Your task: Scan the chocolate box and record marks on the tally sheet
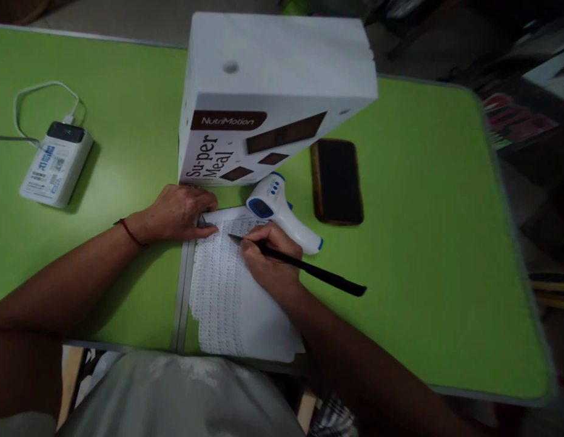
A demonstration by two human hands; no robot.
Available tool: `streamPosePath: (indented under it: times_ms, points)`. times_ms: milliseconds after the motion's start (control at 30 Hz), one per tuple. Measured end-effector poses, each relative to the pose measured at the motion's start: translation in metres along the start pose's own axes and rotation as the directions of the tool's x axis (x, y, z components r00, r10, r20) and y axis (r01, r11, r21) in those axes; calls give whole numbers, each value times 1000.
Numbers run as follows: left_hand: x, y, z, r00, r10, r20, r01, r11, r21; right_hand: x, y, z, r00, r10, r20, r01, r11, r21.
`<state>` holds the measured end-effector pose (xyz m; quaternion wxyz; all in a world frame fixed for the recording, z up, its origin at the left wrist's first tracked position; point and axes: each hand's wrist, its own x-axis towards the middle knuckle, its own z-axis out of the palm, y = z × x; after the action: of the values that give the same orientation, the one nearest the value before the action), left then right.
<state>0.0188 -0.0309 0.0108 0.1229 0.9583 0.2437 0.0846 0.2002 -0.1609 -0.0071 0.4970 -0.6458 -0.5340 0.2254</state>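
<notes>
My right hand (pixel 273 258) is closed around a black pen (pixel 325 273), whose tip meets the upper part of a sheet of paper (pixel 264 315). Dense rows of handwriting fill the left side of the sheet, and its left edge looks ragged. At the sheet's top left corner rests my left hand (pixel 182 212), thumb and forefinger spread apart, the thumb touching the paper. A small dark thing between them is too unclear to name. A white and blue infrared thermometer (pixel 282 209) lies across the sheet's top right, just beyond my right hand.
A large white box (pixel 282 60) stands behind the paper. To its right lies a dark phone (pixel 339 182) in a brown case. A white power bank (pixel 57 164) with a cable sits at left. The green table (pixel 436 243) has a metal seam left of the paper.
</notes>
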Motion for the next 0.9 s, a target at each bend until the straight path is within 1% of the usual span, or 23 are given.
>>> streamPosePath:
  times_ms: [67,167,267,433,600,767,900]
  points:
    - [0,0,0,1000,-6,11,6,1000,-2,0,0,0,1000,-1,16,1,1000,1]
    - [1,0,0,1000,-6,2,6,1000,-5,1,0,0,998,-13,60,13,1000,10]
    - [0,-1,1,1000,-1,-8,1,1000,-7,2,-1,-1,997,-23,78,23,1000,6]
    - [1,-1,2,1000,3,-16,-3,1000,0,3,-5,-2,992,0,125,2,1000,-13]
    - [1,-1,2,1000,8,-20,-8,1000,-5,2,-4,-1,994,-24,105,26,1000,-14]
    - [0,-1,2,1000,11,-24,-11,1000,-1,2,-3,-2,992,-5,127,7,1000,-20]
    - [0,-2,3,1000,16,-27,-16,1000,-8,2,-2,-2,995,-4,105,7,1000,-27]
